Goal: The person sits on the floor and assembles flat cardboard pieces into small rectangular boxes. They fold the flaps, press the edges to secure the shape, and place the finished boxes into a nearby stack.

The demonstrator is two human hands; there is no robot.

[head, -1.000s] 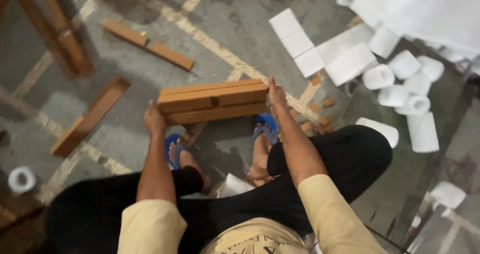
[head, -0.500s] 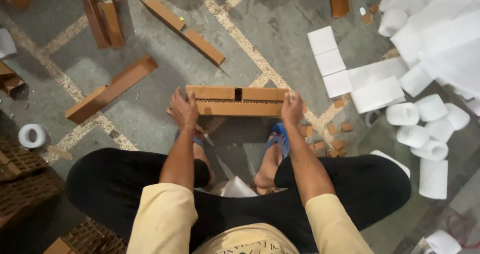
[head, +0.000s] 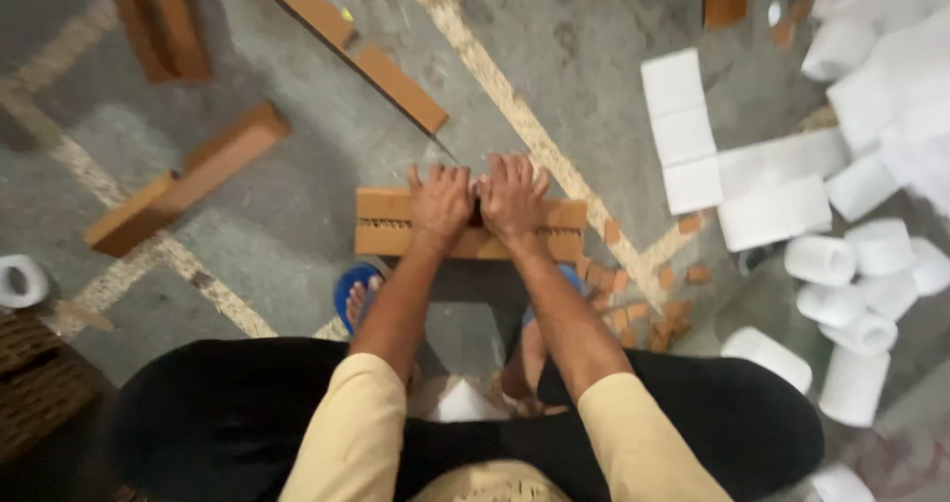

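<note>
A stack of flat brown cardboard pieces lies on the grey floor just ahead of my feet. My left hand and my right hand press down side by side on its middle, fingers spread forward. I am seated or squatting, with black trousers and blue sandals below the stack.
Longer brown cardboard strips lie scattered at the left and back. White paper rolls and white flat sheets crowd the right side. Small brown offcuts litter the floor by my right foot. A wicker basket sits at the lower left.
My hands moved from the two ends of the cardboard stack to its middle, and the stack came down onto the floor closer to my feet.
</note>
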